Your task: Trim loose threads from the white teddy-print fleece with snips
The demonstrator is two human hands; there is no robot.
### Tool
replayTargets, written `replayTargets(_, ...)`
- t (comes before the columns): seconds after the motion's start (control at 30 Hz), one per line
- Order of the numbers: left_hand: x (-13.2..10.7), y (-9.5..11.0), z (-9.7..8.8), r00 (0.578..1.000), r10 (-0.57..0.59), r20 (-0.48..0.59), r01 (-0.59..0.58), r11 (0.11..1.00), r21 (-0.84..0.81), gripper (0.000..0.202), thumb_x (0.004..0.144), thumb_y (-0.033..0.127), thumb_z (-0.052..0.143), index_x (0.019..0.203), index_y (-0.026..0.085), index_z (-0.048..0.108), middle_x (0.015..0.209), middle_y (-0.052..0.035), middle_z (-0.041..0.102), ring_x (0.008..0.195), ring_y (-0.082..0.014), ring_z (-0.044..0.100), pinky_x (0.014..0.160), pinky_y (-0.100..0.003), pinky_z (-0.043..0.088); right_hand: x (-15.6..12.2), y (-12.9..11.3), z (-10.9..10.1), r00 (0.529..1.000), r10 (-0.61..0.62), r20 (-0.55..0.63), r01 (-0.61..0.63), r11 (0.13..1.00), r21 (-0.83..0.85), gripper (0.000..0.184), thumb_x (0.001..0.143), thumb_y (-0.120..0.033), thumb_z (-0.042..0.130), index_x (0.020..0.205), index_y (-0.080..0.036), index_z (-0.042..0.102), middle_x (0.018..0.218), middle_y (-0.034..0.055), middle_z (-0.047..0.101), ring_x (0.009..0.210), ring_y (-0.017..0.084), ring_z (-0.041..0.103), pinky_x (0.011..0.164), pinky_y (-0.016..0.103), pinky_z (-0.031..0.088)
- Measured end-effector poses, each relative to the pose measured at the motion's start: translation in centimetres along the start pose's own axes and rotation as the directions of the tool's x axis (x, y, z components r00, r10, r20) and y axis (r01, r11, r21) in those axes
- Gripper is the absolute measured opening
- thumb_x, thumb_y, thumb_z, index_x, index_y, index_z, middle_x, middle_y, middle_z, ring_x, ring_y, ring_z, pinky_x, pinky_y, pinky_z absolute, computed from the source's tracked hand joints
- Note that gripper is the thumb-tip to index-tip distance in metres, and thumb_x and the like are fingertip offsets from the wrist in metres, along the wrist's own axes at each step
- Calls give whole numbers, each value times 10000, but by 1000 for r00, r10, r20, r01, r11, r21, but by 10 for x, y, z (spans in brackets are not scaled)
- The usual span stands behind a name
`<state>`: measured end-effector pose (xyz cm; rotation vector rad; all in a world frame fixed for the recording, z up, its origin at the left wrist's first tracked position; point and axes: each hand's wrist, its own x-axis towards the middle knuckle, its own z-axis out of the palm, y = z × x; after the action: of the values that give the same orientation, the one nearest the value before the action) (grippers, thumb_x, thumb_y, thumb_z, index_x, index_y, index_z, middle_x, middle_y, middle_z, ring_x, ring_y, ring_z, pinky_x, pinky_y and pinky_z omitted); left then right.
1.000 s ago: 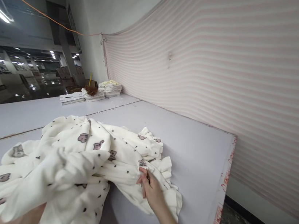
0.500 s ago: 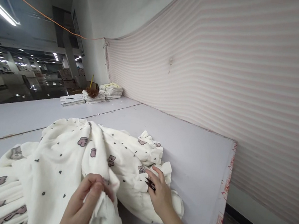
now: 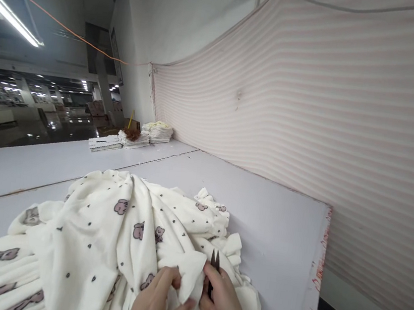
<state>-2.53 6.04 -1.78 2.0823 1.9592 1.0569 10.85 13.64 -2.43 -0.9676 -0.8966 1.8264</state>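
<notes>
A white garment printed with bears and small dark marks lies in loose folds across the near table. My left hand is closed on a white edge of it, thumb and fingers bent around the cloth. Close beside it, my right hand grips small dark thread snips, their two pointed blades slightly apart and aimed away from me. The right fingertips also touch the raised corner of cloth between both hands. Part of the held cloth is hidden behind the left fingers.
The pale table has a seam running across it and red-marked tape along its right edge. Stacks of folded white cloth stand at the far end with papers. A striped pink-white sheet hangs along the right side.
My left hand has moved right, bringing a cloth edge up to my right hand. The snips have turned from pointing left to pointing away. The view has shifted slightly.
</notes>
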Motion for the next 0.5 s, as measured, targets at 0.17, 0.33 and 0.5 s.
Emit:
replayTargets(0.17,-6,0,10,969,77,-236,-80,997,-5,90,867,202,452,803,264,441,629,68,440,407,-120,397,430,-223,337,-8,-7,-15,974,-222,-53,206,955,-211,343,729,-530,661,691,-220,521,541,-82,431,452,89,378,430,197,328)
replayTargets(0.33,-4,2,6,975,30,-220,-46,997,-67,109,886,244,469,779,257,456,622,62,460,458,-121,441,453,-209,341,-36,-18,-32,793,-565,227,532,462,-709,169,765,-294,639,931,-271,664,869,13,628,746,184,611,631,231,455)
replayTargets(0.5,-3,2,4,964,48,-260,-83,989,-125,80,852,212,503,785,252,487,651,51,507,513,-124,494,497,-200,390,-48,-21,-23,753,-471,460,570,118,-813,217,805,-273,626,1012,-290,688,860,10,710,747,200,690,578,219,478)
